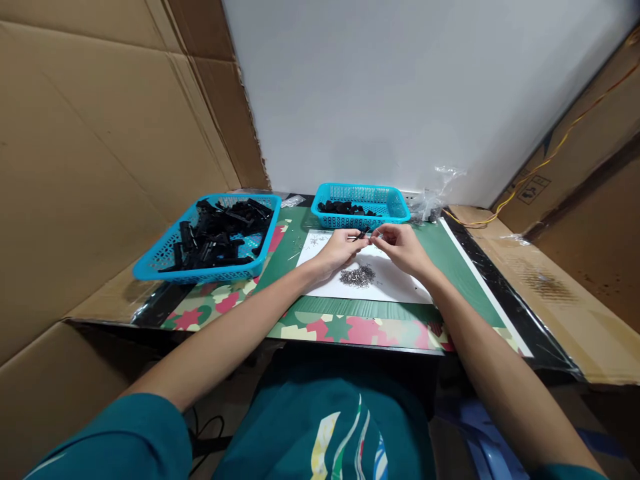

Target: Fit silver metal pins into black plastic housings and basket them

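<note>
Small, narrow black part pinched in my left hand, tilted, right end up by my right hand (finer detail too small to read). Loose heap of tiny silvery metal pieces on the white sheet, nearer me.

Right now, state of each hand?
Left hand: closed, holding a small black part.
Right hand: curled in close beside that part; whether it grips anything cannot be told.
</note>
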Demonstrator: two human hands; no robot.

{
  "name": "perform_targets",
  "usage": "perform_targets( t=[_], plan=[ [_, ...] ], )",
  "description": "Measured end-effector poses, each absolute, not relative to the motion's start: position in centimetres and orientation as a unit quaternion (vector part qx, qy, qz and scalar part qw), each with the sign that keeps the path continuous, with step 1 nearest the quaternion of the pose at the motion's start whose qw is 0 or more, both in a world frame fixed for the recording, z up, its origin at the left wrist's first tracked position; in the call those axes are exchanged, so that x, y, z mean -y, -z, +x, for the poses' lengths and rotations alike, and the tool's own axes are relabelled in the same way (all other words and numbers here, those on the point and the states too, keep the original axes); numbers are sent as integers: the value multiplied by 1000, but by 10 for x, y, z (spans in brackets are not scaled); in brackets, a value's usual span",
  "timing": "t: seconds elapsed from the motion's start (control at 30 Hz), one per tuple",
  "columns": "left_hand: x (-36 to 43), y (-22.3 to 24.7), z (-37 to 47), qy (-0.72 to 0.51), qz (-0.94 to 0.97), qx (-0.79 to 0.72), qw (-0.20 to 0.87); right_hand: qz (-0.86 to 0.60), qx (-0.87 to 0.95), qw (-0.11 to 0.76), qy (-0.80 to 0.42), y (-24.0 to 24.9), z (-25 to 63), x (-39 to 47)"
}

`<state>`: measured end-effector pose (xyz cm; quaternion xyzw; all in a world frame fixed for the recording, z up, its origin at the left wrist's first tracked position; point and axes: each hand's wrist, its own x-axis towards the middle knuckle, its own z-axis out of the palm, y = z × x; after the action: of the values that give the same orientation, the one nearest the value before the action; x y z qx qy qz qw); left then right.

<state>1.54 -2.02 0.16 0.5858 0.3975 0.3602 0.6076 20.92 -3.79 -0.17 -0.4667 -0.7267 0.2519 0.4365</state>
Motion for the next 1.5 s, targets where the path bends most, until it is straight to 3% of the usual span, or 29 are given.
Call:
perform_targets(
  t=[0.43, 0.6, 1.03, 1.5],
  plan=[
    [14, -2, 15, -367, 548, -323, 679, -482, 719, 475, -162, 5, 207, 38],
    [8, 5, 12, -394, 556, -271, 681, -461, 736, 494, -53, 6, 206, 43],
    [-13, 19, 10, -449, 666, -272, 531, -437, 800, 392, 125, 13, 207, 48],
    [-6, 14, 9, -474, 633, -326, 519, -445, 827, 327, 107, 11, 206, 48]
  ],
)
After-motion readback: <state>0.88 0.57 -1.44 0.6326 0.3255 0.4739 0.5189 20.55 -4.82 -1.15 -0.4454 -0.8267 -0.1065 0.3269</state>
